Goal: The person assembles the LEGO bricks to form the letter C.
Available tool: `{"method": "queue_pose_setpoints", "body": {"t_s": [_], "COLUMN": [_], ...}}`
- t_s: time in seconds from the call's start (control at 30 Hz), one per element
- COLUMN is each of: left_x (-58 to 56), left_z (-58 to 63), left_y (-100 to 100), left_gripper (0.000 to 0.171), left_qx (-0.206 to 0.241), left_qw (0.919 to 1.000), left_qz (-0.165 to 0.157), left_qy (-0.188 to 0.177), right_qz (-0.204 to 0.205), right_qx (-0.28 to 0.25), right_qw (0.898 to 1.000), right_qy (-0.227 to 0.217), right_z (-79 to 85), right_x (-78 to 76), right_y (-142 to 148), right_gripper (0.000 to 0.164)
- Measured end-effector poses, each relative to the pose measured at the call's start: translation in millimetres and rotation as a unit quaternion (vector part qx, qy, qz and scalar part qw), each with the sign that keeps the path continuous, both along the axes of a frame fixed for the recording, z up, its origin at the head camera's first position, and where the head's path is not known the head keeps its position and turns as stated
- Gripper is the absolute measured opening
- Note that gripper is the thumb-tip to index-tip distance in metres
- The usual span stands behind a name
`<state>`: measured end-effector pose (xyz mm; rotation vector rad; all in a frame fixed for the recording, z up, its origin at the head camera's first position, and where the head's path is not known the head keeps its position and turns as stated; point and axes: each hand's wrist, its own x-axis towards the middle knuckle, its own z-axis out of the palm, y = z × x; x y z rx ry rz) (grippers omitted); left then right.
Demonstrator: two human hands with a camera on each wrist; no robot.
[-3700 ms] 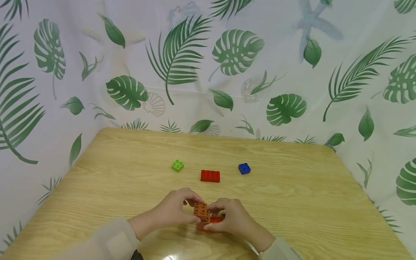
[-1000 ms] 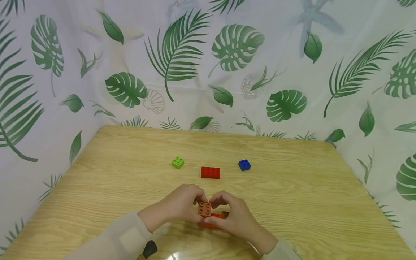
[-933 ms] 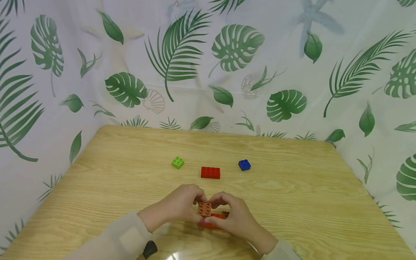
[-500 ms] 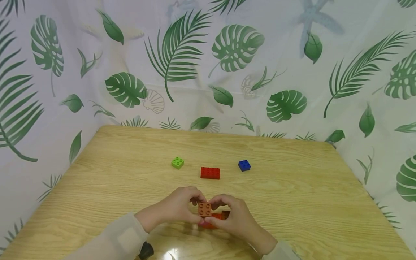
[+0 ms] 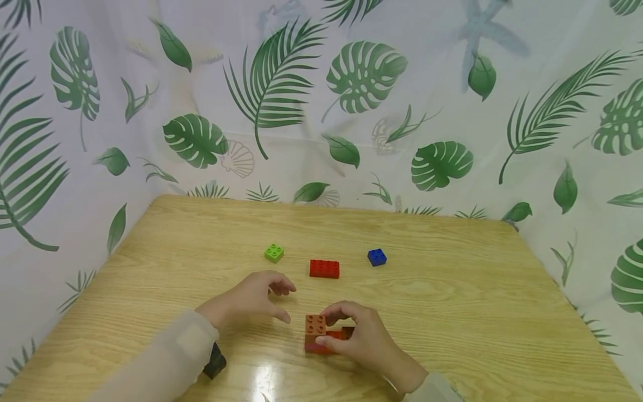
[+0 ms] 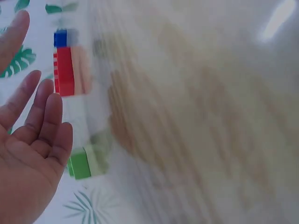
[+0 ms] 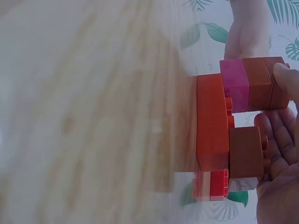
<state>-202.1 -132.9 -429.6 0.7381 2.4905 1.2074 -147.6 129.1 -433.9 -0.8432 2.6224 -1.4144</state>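
My right hand [image 5: 366, 335] pinches the top brown toy brick [image 5: 316, 324], its thumb on the near side. In the right wrist view that brick sits on another brown brick [image 7: 259, 85], which sits on a pink brick [image 7: 235, 86]. The pink one stands on one end of a long orange-red brick [image 7: 212, 122]. A separate brown brick [image 7: 245, 151] is on the other end, close to the palm. Left of this stack, my left hand [image 5: 248, 301] hangs over the table, apart from it, fingers loosely bent and holding nothing.
Beyond the hands lie a lime green brick [image 5: 274, 253], a long red brick [image 5: 324, 268] and a blue brick [image 5: 377, 257]. The wooden table [image 5: 452, 290] meets a leaf-patterned cloth [image 5: 296, 162] at the back.
The brown bricks, tilted in my left hand at first, now stand level on the stack. My left hand has let go and drawn back left. My right hand keeps its hold.
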Motion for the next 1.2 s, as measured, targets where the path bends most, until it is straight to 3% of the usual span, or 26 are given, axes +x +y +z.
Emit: {"method": "queue_pose_setpoints", "body": {"t_s": [0.17,0.3,0.5,0.6,0.7,0.83,1.2], "left_x": [-17.8,-29.6,-44.8,-49.1,-52.2,-55.6,-61.3], "left_z": [-3.3,-5.1,-9.7,-10.8,-11.4,-12.3,-15.3], "left_y": [-8.8,-9.9,-5.7,-3.8,-3.1,-3.9,-0.6], "left_gripper": [0.048,0.047,0.045,0.052,0.061,0.069,0.062], "left_qx": [0.011,0.025,0.060,0.060,0.056,0.048,-0.002], "left_qw": [0.9972,0.9899,0.9658,0.9552,0.9496,0.9481,0.9460], "left_qz": [0.074,0.139,0.252,0.290,0.308,0.314,0.324], "left_qy": [-0.003,-0.007,0.002,0.008,0.003,-0.009,-0.009], "right_qz": [-0.001,0.002,0.005,0.004,0.001,-0.002,0.000], "right_qx": [0.007,0.006,-0.004,-0.005,-0.001,0.007,0.003], "right_qw": [1.000,1.000,1.000,1.000,1.000,1.000,1.000], "right_qy": [-0.001,-0.002,0.001,0.001,-0.003,-0.007,-0.007], "right_z": [0.2,0.1,-1.0,-1.1,-0.7,0.3,1.2], "right_x": [0.4,0.4,0.0,0.1,0.1,0.4,-0.4], "right_y": [1.1,1.2,1.0,0.9,0.5,0.1,0.0], "right_gripper": [0.034,0.034,0.033,0.033,0.033,0.034,0.033]}}
